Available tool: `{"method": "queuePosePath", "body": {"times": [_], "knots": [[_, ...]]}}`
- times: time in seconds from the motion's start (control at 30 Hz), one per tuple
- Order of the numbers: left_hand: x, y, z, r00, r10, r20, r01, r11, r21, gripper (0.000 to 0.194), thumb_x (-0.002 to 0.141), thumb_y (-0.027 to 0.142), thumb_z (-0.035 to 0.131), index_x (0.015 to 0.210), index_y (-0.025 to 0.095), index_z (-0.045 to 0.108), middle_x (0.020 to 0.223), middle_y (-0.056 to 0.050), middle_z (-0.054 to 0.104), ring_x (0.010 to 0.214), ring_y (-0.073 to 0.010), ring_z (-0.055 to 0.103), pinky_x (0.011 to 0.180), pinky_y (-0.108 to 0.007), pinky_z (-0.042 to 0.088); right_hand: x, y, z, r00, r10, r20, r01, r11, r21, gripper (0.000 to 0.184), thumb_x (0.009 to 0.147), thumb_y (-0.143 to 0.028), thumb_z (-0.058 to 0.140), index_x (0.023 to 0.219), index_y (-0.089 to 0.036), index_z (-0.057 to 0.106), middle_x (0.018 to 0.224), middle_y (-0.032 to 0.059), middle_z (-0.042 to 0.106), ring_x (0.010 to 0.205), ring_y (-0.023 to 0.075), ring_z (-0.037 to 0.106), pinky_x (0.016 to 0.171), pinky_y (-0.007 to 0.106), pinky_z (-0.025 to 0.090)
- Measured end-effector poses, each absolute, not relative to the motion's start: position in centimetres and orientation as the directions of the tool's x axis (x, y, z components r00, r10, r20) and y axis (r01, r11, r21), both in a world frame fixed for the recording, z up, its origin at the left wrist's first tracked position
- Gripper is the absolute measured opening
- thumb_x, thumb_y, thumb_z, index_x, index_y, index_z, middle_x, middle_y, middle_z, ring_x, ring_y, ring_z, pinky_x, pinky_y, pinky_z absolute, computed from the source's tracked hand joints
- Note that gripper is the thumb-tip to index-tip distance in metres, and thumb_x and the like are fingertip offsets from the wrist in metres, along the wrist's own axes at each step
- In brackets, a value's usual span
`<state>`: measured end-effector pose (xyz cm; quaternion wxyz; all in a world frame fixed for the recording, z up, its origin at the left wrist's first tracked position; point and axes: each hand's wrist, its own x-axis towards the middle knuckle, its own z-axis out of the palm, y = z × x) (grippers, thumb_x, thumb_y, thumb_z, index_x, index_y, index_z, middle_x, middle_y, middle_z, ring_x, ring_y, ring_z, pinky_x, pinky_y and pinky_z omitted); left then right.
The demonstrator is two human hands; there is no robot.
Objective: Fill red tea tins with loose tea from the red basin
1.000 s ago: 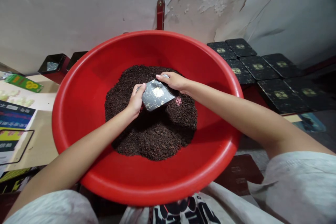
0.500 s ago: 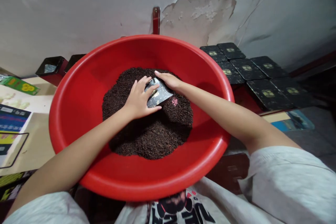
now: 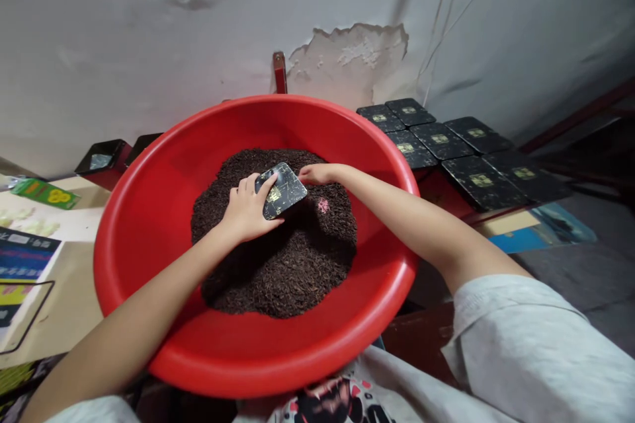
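A black, gold-flecked square tin (image 3: 290,193) is tilted above loose dark tea leaves (image 3: 292,277). Only its lidded top shows clearly; its sides are hidden or in shadow. My left hand (image 3: 251,208) grips it from the left, thumb and fingers spread across the top and its near edge. At the tin's right corner, my right hand (image 3: 319,174) is closed with its fingers curled; whether it grips the tin or something else is hidden. The leaves lie heaped in a big red basin (image 3: 143,350), with a small pink patch (image 3: 323,205) on them right of the tin.
Several black-lidded tins (image 3: 439,139) stand in rows to the basin's right. Behind its left rim is an open red-and-black tin (image 3: 104,162). A green box (image 3: 44,193) and printed sheets (image 3: 24,264) lie on the left table. A peeling wall (image 3: 198,46) rises behind.
My right hand has moved off the tin's top to its right corner, fingers curling. The tin's gold emblem is now more exposed. The camera view has tilted up and shifted slightly right.
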<state>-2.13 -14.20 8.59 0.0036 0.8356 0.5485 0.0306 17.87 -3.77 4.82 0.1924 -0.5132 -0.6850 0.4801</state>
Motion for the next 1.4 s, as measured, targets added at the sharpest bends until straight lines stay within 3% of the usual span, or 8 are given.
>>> {"method": "queuePosePath", "body": {"times": [0.1, 0.23, 0.37, 0.53, 0.83, 1.07, 1.2, 1.4], "knots": [[-2.3, -14.1, 8.3, 0.421, 0.906, 0.047, 0.906, -0.422, 0.024, 0.089, 0.064, 0.050, 0.064, 0.139, 0.022, 0.025, 0.137, -0.019, 0.031, 0.122, -0.0377, 0.033, 0.096, -0.052, 0.032, 18.4, -4.2, 4.9, -0.428, 0.830, -0.358, 0.717, 0.072, -0.693, 0.042, 0.028, -0.018, 0.083, 0.064, -0.019, 0.063, 0.057, -0.0056, 0.058, 0.052, 0.0082, 0.050, 0.051, 0.018, 0.040], [-2.4, -13.8, 7.9, 0.415, 0.906, 0.083, 0.906, -0.420, 0.054, 0.091, 0.062, 0.050, 0.067, 0.138, 0.025, 0.025, 0.136, -0.016, 0.030, 0.123, -0.0368, 0.032, 0.097, -0.052, 0.031, 17.7, -5.3, 5.1, -0.653, 0.676, -0.342, 0.622, 0.221, -0.751, 0.077, 0.023, -0.021, 0.083, 0.098, -0.019, 0.062, 0.093, 0.0024, 0.065, 0.088, 0.0188, 0.061, 0.077, 0.028, 0.049], [-2.6, -13.5, 7.9, 0.395, 0.915, 0.080, 0.912, -0.401, 0.085, 0.089, 0.062, 0.049, 0.067, 0.138, 0.025, 0.026, 0.135, -0.016, 0.031, 0.121, -0.0369, 0.034, 0.096, -0.052, 0.032, 16.9, -5.3, 4.3, -0.754, 0.649, -0.098, 0.465, 0.423, -0.778, 0.103, 0.028, -0.025, 0.083, 0.123, -0.016, 0.046, 0.122, 0.0100, 0.053, 0.120, 0.0264, 0.046, 0.105, 0.037, 0.033], [-4.1, -12.8, 8.2, 0.450, 0.891, 0.048, 0.888, -0.453, 0.084, 0.089, 0.064, 0.051, 0.064, 0.138, 0.024, 0.023, 0.135, -0.016, 0.030, 0.121, -0.0355, 0.034, 0.097, -0.051, 0.032, 16.2, -4.9, 3.0, -0.779, 0.627, 0.006, 0.368, 0.464, -0.806, 0.129, 0.031, -0.035, 0.083, 0.137, -0.008, 0.015, 0.141, 0.0176, 0.030, 0.132, 0.0276, 0.029, 0.112, 0.037, 0.021], [-6.2, -11.2, 8.6, 0.523, 0.852, 0.026, 0.847, -0.523, 0.102, 0.089, 0.064, 0.054, 0.063, 0.137, 0.022, 0.025, 0.131, -0.015, 0.032, 0.120, -0.0337, 0.036, 0.098, -0.050, 0.033, 14.9, -5.5, 2.8, -0.699, 0.705, 0.116, 0.371, 0.497, -0.785, 0.099, 0.036, -0.035, 0.081, 0.119, -0.011, 0.032, 0.122, 0.0131, 0.047, 0.116, 0.0275, 0.046, 0.103, 0.041, 0.034], [-5.8, -11.5, 8.8, 0.517, 0.856, 0.021, 0.853, -0.517, 0.075, 0.090, 0.063, 0.055, 0.063, 0.137, 0.020, 0.025, 0.131, -0.016, 0.032, 0.120, -0.0340, 0.036, 0.097, -0.050, 0.035, 15.1, -5.8, 3.3, -0.701, 0.704, 0.115, 0.458, 0.567, -0.684, 0.097, 0.040, -0.037, 0.080, 0.120, -0.012, 0.032, 0.121, 0.0144, 0.048, 0.113, 0.0294, 0.049, 0.099, 0.043, 0.038], [-5.8, -11.6, 8.8, 0.514, 0.857, 0.033, 0.854, -0.515, 0.070, 0.090, 0.063, 0.055, 0.063, 0.137, 0.020, 0.027, 0.130, -0.015, 0.034, 0.119, -0.0338, 0.038, 0.097, -0.050, 0.035, 14.9, -5.8, 3.0, -0.717, 0.672, 0.187, 0.374, 0.596, -0.710, 0.110, 0.038, -0.034, 0.081, 0.127, -0.009, 0.022, 0.132, 0.0196, 0.038, 0.122, 0.0300, 0.040, 0.104, 0.043, 0.032], [-6.4, -11.0, 9.3, 0.557, 0.825, 0.090, 0.815, -0.565, 0.133, 0.086, 0.060, 0.053, 0.066, 0.134, 0.022, 0.034, 0.127, -0.011, 0.039, 0.117, -0.0284, 0.043, 0.100, -0.045, 0.036, 14.5, -5.8, 2.4, -0.659, 0.706, 0.259, 0.302, 0.563, -0.770, 0.097, 0.038, -0.032, 0.080, 0.118, -0.010, 0.029, 0.124, 0.0167, 0.045, 0.117, 0.0284, 0.045, 0.102, 0.044, 0.034]]}}
